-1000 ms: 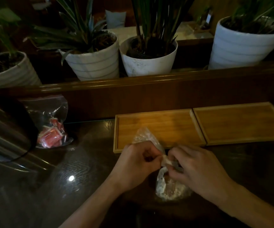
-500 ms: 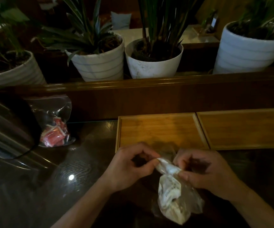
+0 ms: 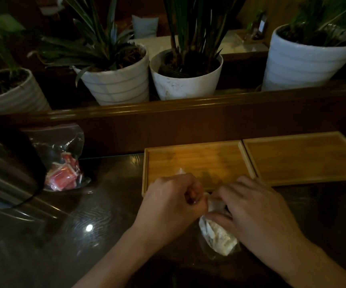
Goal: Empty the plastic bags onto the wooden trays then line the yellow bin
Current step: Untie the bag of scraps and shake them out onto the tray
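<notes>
A clear plastic bag of pale packets (image 3: 217,235) lies on the dark table just in front of the left wooden tray (image 3: 197,161). My left hand (image 3: 172,202) pinches the bag's twisted top, and my right hand (image 3: 255,210) grips the bag's neck from the right. A second wooden tray (image 3: 305,156) lies flush against the first on its right; both hold nothing. Another clear bag with red packets (image 3: 64,171) stands at the left against the wooden ledge. No yellow bin is in view.
A dark rounded object with a metallic side (image 3: 5,169) fills the left edge beside the red-packet bag. A raised wooden ledge (image 3: 188,107) runs behind the trays, with several white plant pots (image 3: 116,84) behind it. The glossy table (image 3: 84,235) reflects a light.
The bag, hanging lifted between my hands half a second ago, is now lower on the table. My right hand has moved over its neck, and both hands sit closer to the left tray's front edge.
</notes>
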`<state>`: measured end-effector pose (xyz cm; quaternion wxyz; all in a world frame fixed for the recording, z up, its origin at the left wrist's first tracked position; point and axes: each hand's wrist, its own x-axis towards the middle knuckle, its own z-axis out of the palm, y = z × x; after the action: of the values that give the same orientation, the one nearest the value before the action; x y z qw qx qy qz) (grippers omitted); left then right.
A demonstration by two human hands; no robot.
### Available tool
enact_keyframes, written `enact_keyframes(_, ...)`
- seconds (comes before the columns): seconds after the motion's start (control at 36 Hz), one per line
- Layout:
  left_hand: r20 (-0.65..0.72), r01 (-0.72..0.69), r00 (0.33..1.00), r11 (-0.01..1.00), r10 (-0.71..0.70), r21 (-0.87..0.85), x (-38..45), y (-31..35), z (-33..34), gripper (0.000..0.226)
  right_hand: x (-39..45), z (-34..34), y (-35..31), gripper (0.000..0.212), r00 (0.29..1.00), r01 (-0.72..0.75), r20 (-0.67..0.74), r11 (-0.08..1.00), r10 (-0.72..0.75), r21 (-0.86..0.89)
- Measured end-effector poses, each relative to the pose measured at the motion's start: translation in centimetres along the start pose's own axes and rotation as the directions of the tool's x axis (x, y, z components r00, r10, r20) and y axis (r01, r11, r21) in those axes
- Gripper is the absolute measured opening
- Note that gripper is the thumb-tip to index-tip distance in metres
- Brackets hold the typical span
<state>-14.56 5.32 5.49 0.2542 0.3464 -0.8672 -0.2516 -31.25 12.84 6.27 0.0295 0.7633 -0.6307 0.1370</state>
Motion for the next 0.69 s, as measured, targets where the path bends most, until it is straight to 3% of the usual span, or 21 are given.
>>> enact_keyframes(0.17, 0.031, 0.011, 0.999, 1.0, -0.01, -0.022, 0.0, -0.3, 0.3, 0.005, -0.1, 0.8, 0.3, 0.024, 0.999, -0.009, -0.051, 0.998, 0.006, -0.057)
enact_keyframes(0.28, 0.051, -0.024, 0.998, 0.997, 0.028, -0.067, -0.1, -1.0, 0.0, 0.008, 0.1, 0.3, 1.3, 0.016, 0.999, 0.033, -0.032, 0.998, -0.031, 0.059)
enact_keyframes(0.47, 0.009, -0.046, 0.999, 0.981, 0.048, -0.19, -0.2, -2.2, -0.9, 0.014, 0.4, -0.4, 3.5, 0.021, 0.991, 0.13, -0.03, 0.942, -0.127, 0.308)
enact_keyframes(0.61, -0.03, -0.009, 1.0, 0.959, 0.001, -0.284, -0.5, -3.6, -0.6, 0.013, 0.4, -0.4, 4.7, 0.009, 0.993, 0.072, 0.022, 0.754, -0.114, 0.653)
enact_keyframes(0.69, -0.073, 0.002, 0.997, 0.931, -0.031, -0.365, -0.6, -4.3, -0.5, 0.019, -0.2, -0.4, 5.5, 0.015, 0.997, -0.033, 0.063, 0.5, -0.043, 0.865)
